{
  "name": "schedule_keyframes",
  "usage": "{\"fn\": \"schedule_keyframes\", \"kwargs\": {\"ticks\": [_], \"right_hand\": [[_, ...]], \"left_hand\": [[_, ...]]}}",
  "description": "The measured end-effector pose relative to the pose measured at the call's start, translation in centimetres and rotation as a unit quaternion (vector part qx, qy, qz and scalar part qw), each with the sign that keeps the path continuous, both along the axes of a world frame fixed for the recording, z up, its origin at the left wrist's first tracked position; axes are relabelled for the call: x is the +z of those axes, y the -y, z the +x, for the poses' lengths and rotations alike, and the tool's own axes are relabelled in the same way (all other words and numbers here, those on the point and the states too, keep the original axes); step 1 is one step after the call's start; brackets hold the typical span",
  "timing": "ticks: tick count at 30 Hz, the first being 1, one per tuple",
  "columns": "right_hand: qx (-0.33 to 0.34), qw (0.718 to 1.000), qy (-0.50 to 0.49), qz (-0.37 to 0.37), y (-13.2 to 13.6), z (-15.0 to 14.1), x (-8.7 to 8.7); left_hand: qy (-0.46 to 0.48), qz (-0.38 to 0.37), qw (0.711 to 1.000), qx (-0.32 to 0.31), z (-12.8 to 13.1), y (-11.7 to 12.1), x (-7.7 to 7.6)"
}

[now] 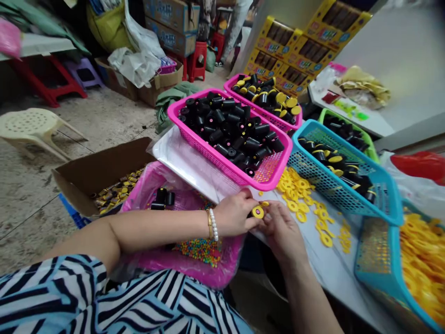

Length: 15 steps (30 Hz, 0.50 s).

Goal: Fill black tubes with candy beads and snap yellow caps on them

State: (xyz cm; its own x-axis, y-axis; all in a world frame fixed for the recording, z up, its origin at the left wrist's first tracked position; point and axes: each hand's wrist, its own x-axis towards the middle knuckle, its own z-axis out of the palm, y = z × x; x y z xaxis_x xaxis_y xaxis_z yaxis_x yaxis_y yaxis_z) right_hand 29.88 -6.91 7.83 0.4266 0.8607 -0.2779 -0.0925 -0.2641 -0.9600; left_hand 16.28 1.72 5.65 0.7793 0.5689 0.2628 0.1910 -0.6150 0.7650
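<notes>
My left hand (236,214) is closed around a small cylinder with a yellow ring-shaped end (257,212), its centre pinkish; the body is mostly hidden by my fingers. Close against it, my right hand (283,229) pinches a small yellow piece (265,203) between thumb and fingertips. Both hands meet over the table's front edge. Just beyond them stands a pink basket (227,172) full of black cylinders (225,123). Yellow rings (301,216) lie loose on the table to the right. Beneath my left forearm is a plastic-lined pink tub (222,273) with colourful beads (200,252) and several black cylinders (162,198).
Another pink basket (297,121) and a blue basket (347,174) hold black cylinders with yellow ends. A second blue basket (373,260), at right, holds yellow rings. A cardboard box (100,157) of small pieces sits left. Yellow display boxes (288,53) are stacked behind.
</notes>
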Motion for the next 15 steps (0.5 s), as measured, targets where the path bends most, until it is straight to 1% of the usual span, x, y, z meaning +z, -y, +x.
{"fn": "schedule_keyframes", "kwargs": {"ticks": [3,6,7,9,10,12,15], "right_hand": [[0.092,0.995,0.011,-0.033,-1.0,1.6,0.8],[0.174,0.981,0.023,-0.087,-2.3,2.9,1.7],[0.194,0.976,0.041,-0.094,-2.7,3.1,1.9],[0.227,0.964,0.112,-0.085,-3.0,3.2,2.1],[0.234,0.958,0.153,-0.072,-2.9,3.1,2.2],[0.222,0.951,0.211,-0.040,-2.4,2.5,2.1],[0.211,0.945,0.250,0.003,-1.1,1.3,1.5]], "left_hand": [[-0.010,0.000,1.000,-0.008,0.1,0.0,0.0],[-0.011,-0.024,1.000,-0.016,0.0,-0.2,0.2],[-0.014,-0.029,0.999,-0.018,0.0,-0.3,0.2],[-0.020,-0.031,0.999,-0.019,0.1,-0.6,0.2],[-0.022,-0.029,0.999,-0.020,0.2,-0.7,0.3],[-0.031,-0.027,0.999,-0.022,0.4,-0.8,0.4],[-0.072,-0.021,0.997,-0.036,0.8,-1.1,0.7]]}}
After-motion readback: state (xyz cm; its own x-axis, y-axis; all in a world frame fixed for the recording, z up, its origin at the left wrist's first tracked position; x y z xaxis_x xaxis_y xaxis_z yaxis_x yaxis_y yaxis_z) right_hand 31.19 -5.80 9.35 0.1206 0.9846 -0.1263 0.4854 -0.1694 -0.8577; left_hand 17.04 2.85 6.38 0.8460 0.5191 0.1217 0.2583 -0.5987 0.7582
